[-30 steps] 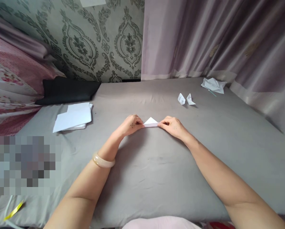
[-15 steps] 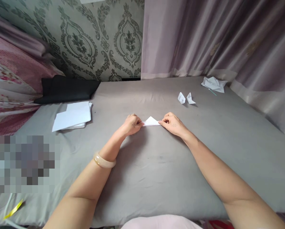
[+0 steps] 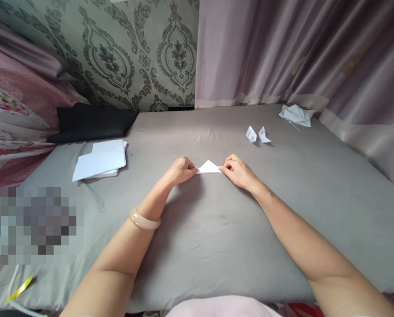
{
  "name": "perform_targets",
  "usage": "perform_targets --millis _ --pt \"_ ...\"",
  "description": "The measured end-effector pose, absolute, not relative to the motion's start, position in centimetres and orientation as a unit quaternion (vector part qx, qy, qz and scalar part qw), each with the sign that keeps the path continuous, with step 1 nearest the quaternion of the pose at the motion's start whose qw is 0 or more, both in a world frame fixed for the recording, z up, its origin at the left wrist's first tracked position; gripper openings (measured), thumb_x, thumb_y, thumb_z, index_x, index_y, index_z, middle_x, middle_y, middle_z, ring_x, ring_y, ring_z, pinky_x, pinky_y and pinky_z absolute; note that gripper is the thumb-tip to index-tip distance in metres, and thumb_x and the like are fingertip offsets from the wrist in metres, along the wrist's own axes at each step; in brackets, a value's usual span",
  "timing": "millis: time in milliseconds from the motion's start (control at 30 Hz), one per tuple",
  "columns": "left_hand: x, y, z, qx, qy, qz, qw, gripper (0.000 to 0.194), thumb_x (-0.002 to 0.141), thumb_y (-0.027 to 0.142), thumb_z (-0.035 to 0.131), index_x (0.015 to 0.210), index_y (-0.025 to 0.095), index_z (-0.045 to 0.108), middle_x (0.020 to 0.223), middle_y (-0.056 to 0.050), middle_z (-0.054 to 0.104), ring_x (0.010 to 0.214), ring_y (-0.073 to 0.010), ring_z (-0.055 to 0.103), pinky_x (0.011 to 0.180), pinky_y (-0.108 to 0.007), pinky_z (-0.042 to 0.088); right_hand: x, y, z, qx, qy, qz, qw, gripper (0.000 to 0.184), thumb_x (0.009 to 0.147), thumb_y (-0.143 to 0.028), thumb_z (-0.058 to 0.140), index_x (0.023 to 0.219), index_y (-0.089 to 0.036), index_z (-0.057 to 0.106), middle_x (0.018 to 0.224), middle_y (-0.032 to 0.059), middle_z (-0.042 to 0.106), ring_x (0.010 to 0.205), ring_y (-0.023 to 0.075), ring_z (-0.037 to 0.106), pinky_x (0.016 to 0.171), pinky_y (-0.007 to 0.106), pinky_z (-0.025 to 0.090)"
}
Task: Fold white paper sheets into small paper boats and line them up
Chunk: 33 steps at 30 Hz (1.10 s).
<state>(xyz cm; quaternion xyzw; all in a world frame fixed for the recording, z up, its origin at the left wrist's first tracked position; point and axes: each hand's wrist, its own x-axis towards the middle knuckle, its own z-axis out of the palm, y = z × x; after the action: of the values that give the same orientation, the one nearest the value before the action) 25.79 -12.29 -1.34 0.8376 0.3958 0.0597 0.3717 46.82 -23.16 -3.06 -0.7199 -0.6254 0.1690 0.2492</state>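
Observation:
A small piece of folded white paper (image 3: 209, 167), with a triangular peak on top and a straight lower edge, is stretched between my two hands just above or on the grey cloth. My left hand (image 3: 183, 171) pinches its left end between thumb and fingers. At the opposite end my right hand (image 3: 238, 171) grips the paper the same way. The fingers cover both tips of the paper. Beyond my right hand stand two small folded paper pieces (image 3: 251, 134) (image 3: 264, 135).
A stack of white paper sheets (image 3: 101, 159) lies at the left, with a black cloth (image 3: 96, 123) behind it. More folded paper (image 3: 296, 115) rests at the back right beside a thin teal stick (image 3: 294, 126). A yellow strip (image 3: 20, 288) and white cord sit front left. One area is blurred out.
Both hands keep their hold on the folded paper, with almost no movement. The whole view has shifted very slightly.

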Motion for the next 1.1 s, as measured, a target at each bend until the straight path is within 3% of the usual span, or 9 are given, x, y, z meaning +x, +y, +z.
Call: perform_targets --millis 167,467,700,933,1100 --pt "25.77 -12.28 -1.31 0.833 0.397 0.060 0.380 0.029 0.071 0.034 0.053 0.051 0.017 0.042 0.054 0.004 0.033 0.051 -0.0089 0.030 0.049 -0.025 0.021 46.78 -23.14 -3.03 -0.723 -0.626 0.164 0.242 0.028 0.086 -0.034 0.053 0.063 -0.019 0.052 0.095 0.0026 0.057 0.072 0.0119 0.053 0.069 0.027 0.039" --pt "26.14 -12.49 -1.12 0.848 0.413 0.052 0.328 0.024 0.073 0.029 0.055 0.054 0.014 0.055 0.059 0.000 0.049 0.056 -0.0113 0.043 0.052 -0.024 0.030 46.84 -23.18 -3.03 -0.721 -0.631 0.166 0.234 0.028 0.088 -0.034 0.051 0.064 -0.020 0.049 0.096 0.0024 0.056 0.071 0.0120 0.052 0.068 0.027 0.038" --pt "26.43 -12.74 -0.88 0.853 0.418 0.053 0.307 0.023 0.074 0.025 0.055 0.055 0.012 0.059 0.064 -0.003 0.054 0.059 -0.0121 0.045 0.054 -0.025 0.031 46.93 -23.17 -3.03 -0.709 -0.633 0.182 0.252 0.027 0.087 -0.034 0.052 0.064 -0.019 0.050 0.096 0.0022 0.057 0.070 0.0116 0.051 0.068 0.027 0.038" --pt "26.41 -12.88 -0.75 0.851 0.422 0.054 0.308 0.019 0.072 0.021 0.056 0.055 0.013 0.059 0.065 -0.003 0.055 0.060 -0.0119 0.044 0.056 -0.025 0.030 47.11 -23.15 -3.46 -0.695 -0.631 0.187 0.289 0.026 0.084 -0.033 0.054 0.063 -0.019 0.052 0.094 0.0019 0.059 0.067 0.0109 0.051 0.066 0.027 0.038" --pt "26.37 -12.90 -0.97 0.841 0.429 0.066 0.324 0.020 0.074 0.022 0.058 0.055 0.015 0.055 0.071 -0.005 0.055 0.074 -0.0169 0.051 0.065 -0.026 0.036 46.90 -23.43 -3.36 -0.698 -0.639 0.173 0.274 0.022 0.086 -0.031 0.051 0.067 -0.020 0.051 0.095 0.0021 0.058 0.069 0.0115 0.051 0.068 0.027 0.039"
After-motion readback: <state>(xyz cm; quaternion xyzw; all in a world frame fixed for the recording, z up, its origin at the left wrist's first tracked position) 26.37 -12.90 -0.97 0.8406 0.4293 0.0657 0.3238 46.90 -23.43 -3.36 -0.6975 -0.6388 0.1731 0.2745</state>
